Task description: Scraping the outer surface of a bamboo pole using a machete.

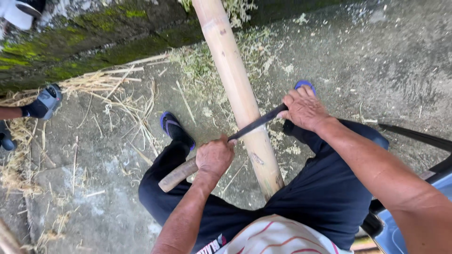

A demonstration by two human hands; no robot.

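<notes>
Grey concrete floor point(367, 56), moss-covered wall point(94, 42), scattered dry straw point(28, 160), daylight

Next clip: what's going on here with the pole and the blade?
A seated person is working a long knife across a bamboo pole that runs between their legs. The left hand grips the wooden handle, and the right hand presses on the blade's far end, so the blade lies crosswise against the pole. Pale shavings and dry strips litter the concrete ground. Another person's shoe shows at the left edge.
</notes>
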